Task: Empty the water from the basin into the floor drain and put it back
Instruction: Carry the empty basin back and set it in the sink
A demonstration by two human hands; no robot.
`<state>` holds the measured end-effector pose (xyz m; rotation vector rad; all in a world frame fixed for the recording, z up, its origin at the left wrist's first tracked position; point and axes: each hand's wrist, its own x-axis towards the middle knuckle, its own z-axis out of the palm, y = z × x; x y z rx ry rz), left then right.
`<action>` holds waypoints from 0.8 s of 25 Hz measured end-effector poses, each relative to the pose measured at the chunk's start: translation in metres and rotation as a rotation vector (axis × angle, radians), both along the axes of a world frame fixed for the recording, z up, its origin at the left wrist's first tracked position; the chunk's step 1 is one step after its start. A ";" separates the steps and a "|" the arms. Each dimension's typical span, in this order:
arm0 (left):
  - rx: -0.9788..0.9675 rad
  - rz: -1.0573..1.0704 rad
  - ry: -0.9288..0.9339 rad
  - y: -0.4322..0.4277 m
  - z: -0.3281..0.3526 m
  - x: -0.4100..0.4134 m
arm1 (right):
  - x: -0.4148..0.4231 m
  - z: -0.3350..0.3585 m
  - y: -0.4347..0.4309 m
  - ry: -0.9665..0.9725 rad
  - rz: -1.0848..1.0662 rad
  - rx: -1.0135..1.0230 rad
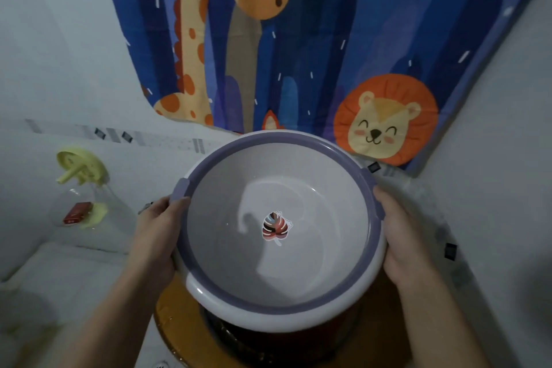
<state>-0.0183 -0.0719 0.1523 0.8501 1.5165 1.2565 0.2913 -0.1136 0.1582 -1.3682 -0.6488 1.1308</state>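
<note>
Two hands grip basin at opp. rim sides: left hand, right hand. Basin upright, leaf sticker at btm, above a brown stool. Curtain behind; jar at left.

Both forearms were bare, no sleeves in view; the left hand and right hand wore no gloves.
</note>
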 end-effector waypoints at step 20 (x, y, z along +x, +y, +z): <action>-0.237 -0.004 0.256 0.002 -0.095 -0.006 | -0.019 -0.083 -0.021 -0.050 -0.099 -0.299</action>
